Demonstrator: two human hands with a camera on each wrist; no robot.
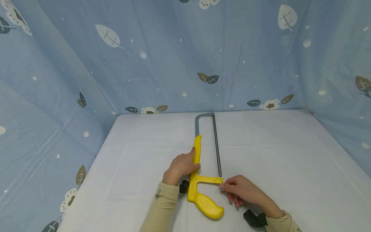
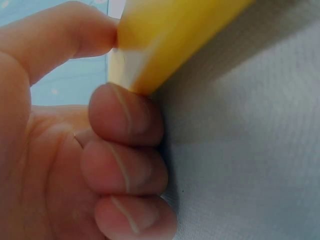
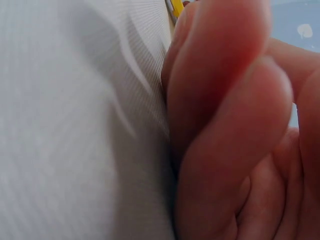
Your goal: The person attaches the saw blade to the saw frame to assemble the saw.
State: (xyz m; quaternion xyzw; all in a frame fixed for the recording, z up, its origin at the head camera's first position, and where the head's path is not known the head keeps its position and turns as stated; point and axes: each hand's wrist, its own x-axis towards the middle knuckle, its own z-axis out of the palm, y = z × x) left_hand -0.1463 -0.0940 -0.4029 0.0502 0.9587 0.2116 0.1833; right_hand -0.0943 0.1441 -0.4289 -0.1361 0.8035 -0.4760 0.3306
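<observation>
A hacksaw (image 1: 208, 205) with a yellow handle and grey front frame lies on the white-covered table, its handle toward me. Its dark blade (image 1: 217, 145) runs along the right side. My left hand (image 1: 181, 166) grips the yellow frame bar above the handle; in the left wrist view, thumb and fingers meet the yellow bar (image 2: 185, 40). At the blade's near end, my right hand (image 1: 243, 190) pinches a small metal wing nut (image 1: 221, 190) with thumb and index finger. The right wrist view shows curled fingers near the cloth, and they hide the nut.
A white cloth (image 1: 284, 154) covers the table. Blue curtains (image 1: 174, 58) with leaf prints hang behind it and at both sides. Black wrist-worn devices (image 1: 255, 219) sit at both cuffs, close to the tabletop.
</observation>
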